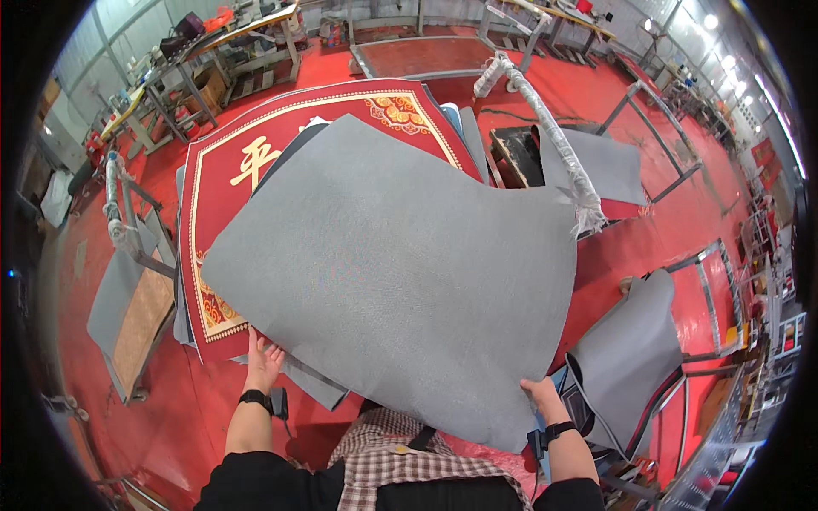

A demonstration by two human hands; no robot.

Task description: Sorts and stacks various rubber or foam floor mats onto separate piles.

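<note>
I see the grey mat [392, 272] spread slantwise across the red patterned mat [223, 140], hiding its near right corner and leaving its left and far edges bare. The right hand [547, 400] is clamped on the grey mat's near right edge. Well apart from it, the left hand [265, 361] meets the near left edge, fingers loosely spread; I cannot tell whether it grips. Past the right edge I see a wrapped bar [552, 128] and a draped mat [632, 349].

Red floor [200, 417], carts [554, 132] on it, mats [630, 349] atop
</note>
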